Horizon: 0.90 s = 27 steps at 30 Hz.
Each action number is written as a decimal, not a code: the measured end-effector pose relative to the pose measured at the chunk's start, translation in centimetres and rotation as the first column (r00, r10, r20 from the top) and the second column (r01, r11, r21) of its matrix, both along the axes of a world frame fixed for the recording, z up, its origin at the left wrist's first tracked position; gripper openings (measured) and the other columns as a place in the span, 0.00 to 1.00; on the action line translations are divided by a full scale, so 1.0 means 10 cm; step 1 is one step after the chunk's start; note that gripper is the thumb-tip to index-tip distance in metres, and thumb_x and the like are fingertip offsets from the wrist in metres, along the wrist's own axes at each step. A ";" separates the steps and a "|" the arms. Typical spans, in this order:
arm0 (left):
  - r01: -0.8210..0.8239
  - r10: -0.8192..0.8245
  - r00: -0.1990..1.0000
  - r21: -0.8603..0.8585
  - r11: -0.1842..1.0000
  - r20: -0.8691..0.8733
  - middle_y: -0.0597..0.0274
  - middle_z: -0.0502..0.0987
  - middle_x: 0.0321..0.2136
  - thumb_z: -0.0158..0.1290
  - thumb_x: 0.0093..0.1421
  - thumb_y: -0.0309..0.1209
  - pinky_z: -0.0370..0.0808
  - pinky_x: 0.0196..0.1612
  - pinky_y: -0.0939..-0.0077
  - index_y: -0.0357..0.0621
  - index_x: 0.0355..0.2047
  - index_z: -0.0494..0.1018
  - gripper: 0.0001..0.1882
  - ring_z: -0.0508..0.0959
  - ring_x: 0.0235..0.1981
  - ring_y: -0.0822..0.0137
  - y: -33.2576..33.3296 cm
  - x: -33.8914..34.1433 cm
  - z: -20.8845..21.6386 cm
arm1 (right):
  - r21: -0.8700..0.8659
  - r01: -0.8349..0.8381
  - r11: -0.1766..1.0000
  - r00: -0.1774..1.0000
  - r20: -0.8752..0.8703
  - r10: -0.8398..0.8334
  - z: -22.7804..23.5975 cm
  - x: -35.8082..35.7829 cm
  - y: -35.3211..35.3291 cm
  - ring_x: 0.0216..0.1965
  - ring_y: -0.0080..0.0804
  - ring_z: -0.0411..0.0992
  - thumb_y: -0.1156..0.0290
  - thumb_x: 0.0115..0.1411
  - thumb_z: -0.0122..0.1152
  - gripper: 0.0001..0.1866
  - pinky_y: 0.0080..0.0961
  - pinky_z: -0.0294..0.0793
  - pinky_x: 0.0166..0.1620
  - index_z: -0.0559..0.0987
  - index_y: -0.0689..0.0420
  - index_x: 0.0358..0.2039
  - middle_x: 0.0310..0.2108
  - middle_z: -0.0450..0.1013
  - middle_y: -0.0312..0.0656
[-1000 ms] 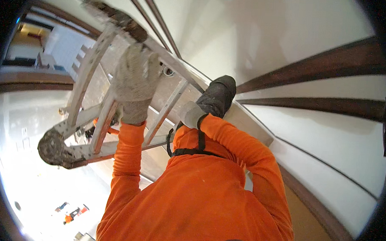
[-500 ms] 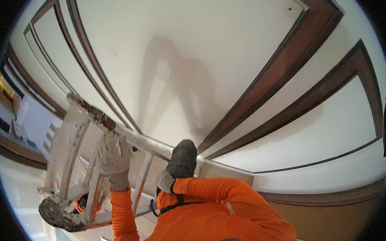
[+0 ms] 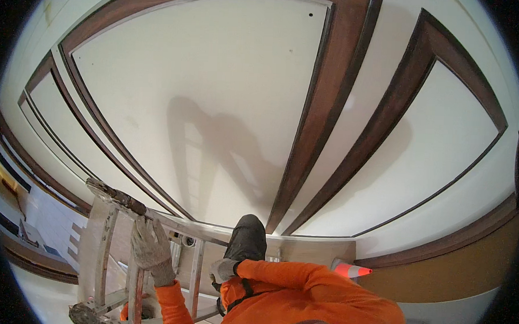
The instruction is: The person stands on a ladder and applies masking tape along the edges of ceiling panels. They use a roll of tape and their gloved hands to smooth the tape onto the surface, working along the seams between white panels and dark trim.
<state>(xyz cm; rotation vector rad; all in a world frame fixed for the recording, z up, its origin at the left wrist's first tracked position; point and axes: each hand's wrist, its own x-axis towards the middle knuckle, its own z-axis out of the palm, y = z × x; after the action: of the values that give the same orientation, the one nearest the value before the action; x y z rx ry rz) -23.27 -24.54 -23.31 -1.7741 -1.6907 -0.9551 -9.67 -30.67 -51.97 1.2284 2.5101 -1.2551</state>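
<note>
My left hand [image 3: 152, 251], in a grey knit work glove, is closed over the side rail of a worn, paint-spattered metal stepladder [image 3: 104, 242]. Its fingers reach up to the rail, just below the ladder's dark hinge [image 3: 129, 201]. My right hand [image 3: 224, 270], gloved in grey, lies low against my body, at the top of my bent, dark-trousered leg [image 3: 247, 241]. The fingers of that hand are too small and hidden to read. Both arms wear orange sleeves. A black strap [image 3: 245, 292] crosses my waist beside the right hand.
A pale wall panel [image 3: 228, 64] with dark wood moulding [image 3: 318, 124] rises in front, bearing my shadow. An orange and white traffic cone [image 3: 353, 270] stands at the right. Below the ladder, an orange and dark thing [image 3: 146, 309] is partly hidden. A doorway or opening lies far left.
My view has shifted upward and to the right; more panel top shows, and the cone has come into sight. Both hands keep about the same places on the ladder and by my leg.
</note>
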 end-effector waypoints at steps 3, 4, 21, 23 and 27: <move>0.018 -0.017 1.000 0.025 1.000 -0.012 0.46 0.81 0.48 0.59 0.67 0.40 0.80 0.48 0.56 0.43 0.53 0.76 0.19 0.82 0.46 0.46 0.02 0.02 0.00 | 0.082 0.108 0.991 0.992 -0.069 -0.103 0.02 -0.05 -0.27 0.43 0.50 0.80 0.66 0.52 0.63 0.13 0.46 0.78 0.45 0.88 0.48 0.38 0.39 0.83 0.47; 0.030 -0.030 0.999 0.026 0.999 -0.024 0.46 0.81 0.48 0.59 0.67 0.40 0.81 0.46 0.57 0.43 0.54 0.75 0.20 0.83 0.46 0.46 0.05 -0.01 -0.02 | 0.048 0.058 0.997 0.998 -0.024 -0.057 0.12 -0.02 -0.22 0.43 0.50 0.80 0.65 0.53 0.62 0.14 0.46 0.78 0.45 0.87 0.48 0.39 0.39 0.83 0.47; 0.028 -0.027 0.995 0.011 1.000 -0.100 0.53 0.82 0.44 0.59 0.67 0.43 0.81 0.40 0.59 0.46 0.52 0.76 0.18 0.83 0.41 0.50 0.06 0.00 -0.02 | -0.091 0.060 0.994 0.989 -0.129 -0.071 1.06 0.76 -0.30 0.45 0.54 0.79 0.41 0.61 0.61 0.27 0.45 0.76 0.48 0.84 0.53 0.45 0.43 0.81 0.55; 0.024 -0.023 0.994 0.013 1.000 -0.109 0.53 0.82 0.44 0.59 0.67 0.43 0.81 0.39 0.59 0.47 0.51 0.76 0.19 0.83 0.40 0.50 0.06 -0.04 -0.03 | -0.211 0.197 0.957 0.958 -0.165 -0.234 0.90 0.68 -0.27 0.46 0.53 0.79 0.41 0.61 0.61 0.27 0.44 0.76 0.50 0.84 0.54 0.44 0.42 0.81 0.56; 0.022 -0.014 0.994 0.066 0.998 -0.111 0.53 0.82 0.44 0.60 0.66 0.44 0.82 0.38 0.59 0.47 0.51 0.76 0.19 0.84 0.40 0.51 0.07 -0.07 -0.06 | -0.382 0.166 0.909 0.930 -0.246 -0.274 0.73 0.55 -0.14 0.44 0.50 0.79 0.42 0.61 0.60 0.27 0.40 0.75 0.50 0.84 0.55 0.44 0.40 0.81 0.56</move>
<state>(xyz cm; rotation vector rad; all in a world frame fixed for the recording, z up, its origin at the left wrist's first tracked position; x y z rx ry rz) -23.97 -23.80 -23.93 -1.7680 -1.5592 -0.8939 -4.22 -32.05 -44.62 1.3454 2.2091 -1.9812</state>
